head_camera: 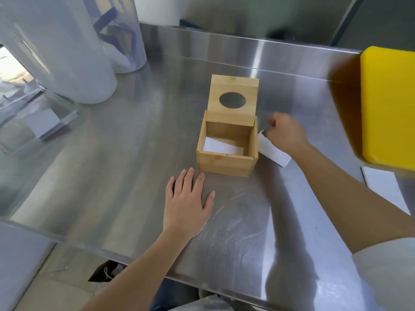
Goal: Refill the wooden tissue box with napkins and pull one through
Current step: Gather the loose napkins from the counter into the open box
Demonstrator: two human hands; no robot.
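A wooden tissue box (226, 161) stands on the steel counter with its lid (233, 97) tipped up at the back; the lid has an oval hole. A white napkin (222, 148) lies inside on the bottom. My right hand (286, 132) is just right of the box, fingers closed on a stack of white napkins (274, 153) that rests on the counter. My left hand (188, 203) lies flat and open on the counter, in front of the box's left corner, holding nothing.
A yellow box (388, 108) stands at the right edge, with a white sheet (384, 187) in front of it. Tall translucent containers (67, 48) stand at the back left, a clear tray (38, 122) at the left. The steel counter (134, 153) ends near me.
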